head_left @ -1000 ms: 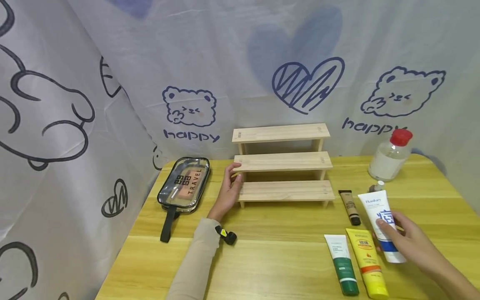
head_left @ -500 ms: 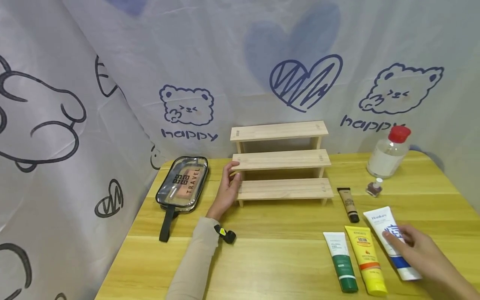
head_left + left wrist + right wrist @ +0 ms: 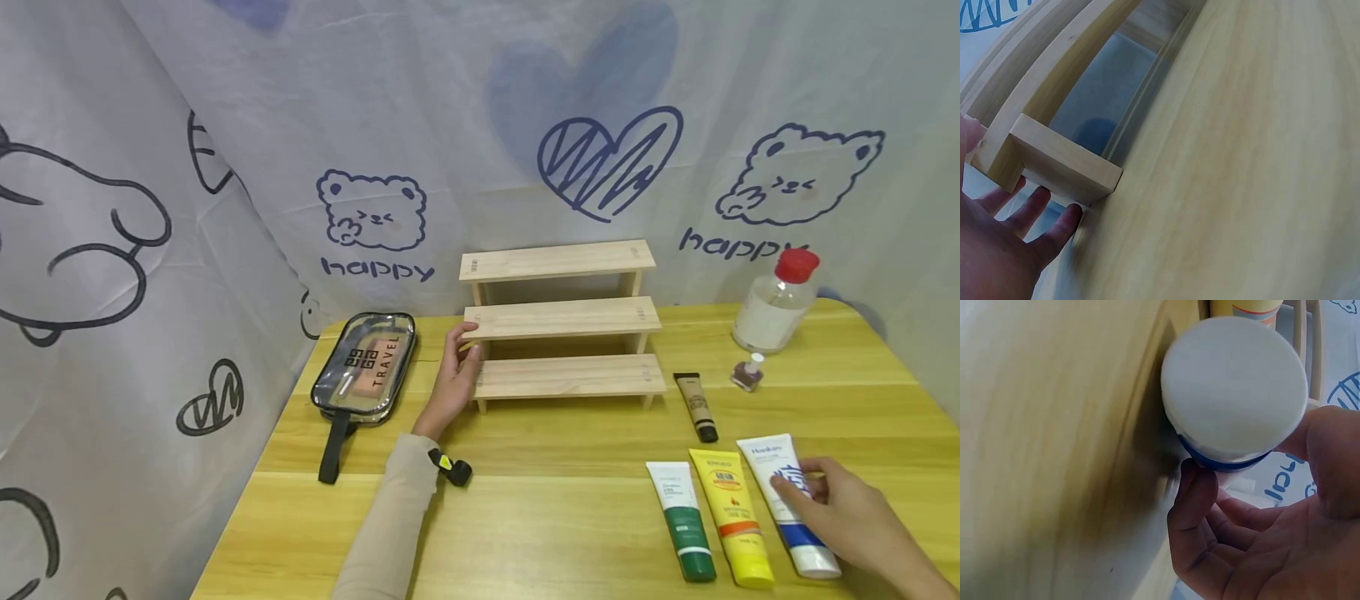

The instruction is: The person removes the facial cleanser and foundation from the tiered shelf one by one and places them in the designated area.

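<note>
My right hand [image 3: 851, 508] holds a white squeeze tube [image 3: 776, 479] with blue lettering and a blue band, thumb on top. The tube lies beside a yellow tube [image 3: 731, 508], and a white-and-green tube [image 3: 681, 517] is left of that. In the right wrist view, its round white cap [image 3: 1235, 384] faces me and fingers curl around the side. My left hand [image 3: 453, 383] grips the left end of a three-step wooden shelf [image 3: 562, 317]. In the left wrist view, the fingers [image 3: 1054, 231] reach past the shelf's end piece [image 3: 1063, 153].
Beyond the tubes lie a small beige tube [image 3: 697, 407] and a little nail polish bottle [image 3: 747, 372]. A clear bottle with a red cap [image 3: 776, 304] stands at the back right. On the left is a clear travel pouch [image 3: 367, 367]. A patterned curtain [image 3: 480, 125] hangs behind.
My right hand has lowered the white-and-blue tube toward the near right, setting it alongside the yellow one. The nail polish bottle has come into full view. My left hand stays on the shelf.
</note>
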Motion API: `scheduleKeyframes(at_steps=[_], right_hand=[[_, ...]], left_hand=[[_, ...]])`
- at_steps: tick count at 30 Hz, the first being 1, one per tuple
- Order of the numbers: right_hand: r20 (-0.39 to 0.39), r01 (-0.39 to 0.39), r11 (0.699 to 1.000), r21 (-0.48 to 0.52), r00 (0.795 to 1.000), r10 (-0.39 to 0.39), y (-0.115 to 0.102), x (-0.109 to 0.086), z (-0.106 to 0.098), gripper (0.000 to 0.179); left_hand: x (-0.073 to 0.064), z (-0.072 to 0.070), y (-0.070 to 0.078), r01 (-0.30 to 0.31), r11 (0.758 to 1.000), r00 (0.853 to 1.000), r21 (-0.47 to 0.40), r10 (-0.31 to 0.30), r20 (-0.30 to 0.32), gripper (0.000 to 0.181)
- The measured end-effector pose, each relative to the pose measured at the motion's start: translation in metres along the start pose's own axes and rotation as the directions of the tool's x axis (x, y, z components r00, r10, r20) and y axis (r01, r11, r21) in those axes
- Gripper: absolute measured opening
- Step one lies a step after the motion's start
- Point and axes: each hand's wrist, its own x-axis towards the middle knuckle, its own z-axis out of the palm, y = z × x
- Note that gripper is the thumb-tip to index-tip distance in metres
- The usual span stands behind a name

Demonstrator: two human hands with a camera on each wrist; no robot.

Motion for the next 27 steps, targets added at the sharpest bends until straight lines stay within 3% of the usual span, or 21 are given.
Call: scheduleKeyframes(at_steps=[19,22,27], right_hand=[[0.076,-0.035,0.998,-0.058,0.996,0.039,0.005,-0.005,-0.008,0.094],[0.036,-0.038,0.995,-0.096,0.998,0.042,-0.003,-0.009,-0.012,0.095],[-0.156,-0.056,0.985,-0.163,0.987,0.03,-0.041,-0.019,-0.013,0.092]], left_hand=[[-0.001,-0.001,-0.003,0.015,1.0,1.0,-0.01,-0.015,0.009,0.041],[0.0,-0.001,-0.003,0.018,1.0,1.0,-0.007,-0.018,0.014,0.042],[0.001,-0.002,-0.002,0.007,1.0,1.0,-0.004,-0.007,0.009,0.042]])
